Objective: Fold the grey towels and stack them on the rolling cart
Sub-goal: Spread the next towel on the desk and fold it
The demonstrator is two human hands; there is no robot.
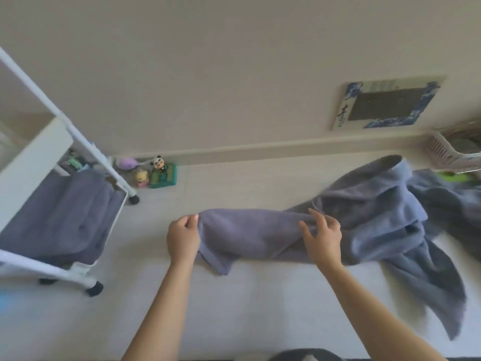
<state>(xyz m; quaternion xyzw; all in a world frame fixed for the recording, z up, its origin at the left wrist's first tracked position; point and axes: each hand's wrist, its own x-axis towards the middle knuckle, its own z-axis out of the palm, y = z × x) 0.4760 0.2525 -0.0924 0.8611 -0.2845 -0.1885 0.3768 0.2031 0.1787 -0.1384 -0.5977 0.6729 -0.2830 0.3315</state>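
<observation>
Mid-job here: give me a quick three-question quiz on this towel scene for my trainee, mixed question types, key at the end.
1. True or false: both hands grip the same grey towel.
2. Where do towels already lie? A) in the rolling cart B) in the white basket C) on the framed picture
3. Fill in: the loose towel pile lies to the person's ____.

Key
1. True: left hand grips one end, right hand pinches the other.
2. A
3. right

A blue-bordered wall plaque (387, 104) carries one large dark brush-written character (344, 112) at its left edge; it is too blurred to read. No other writing is legible.
</observation>
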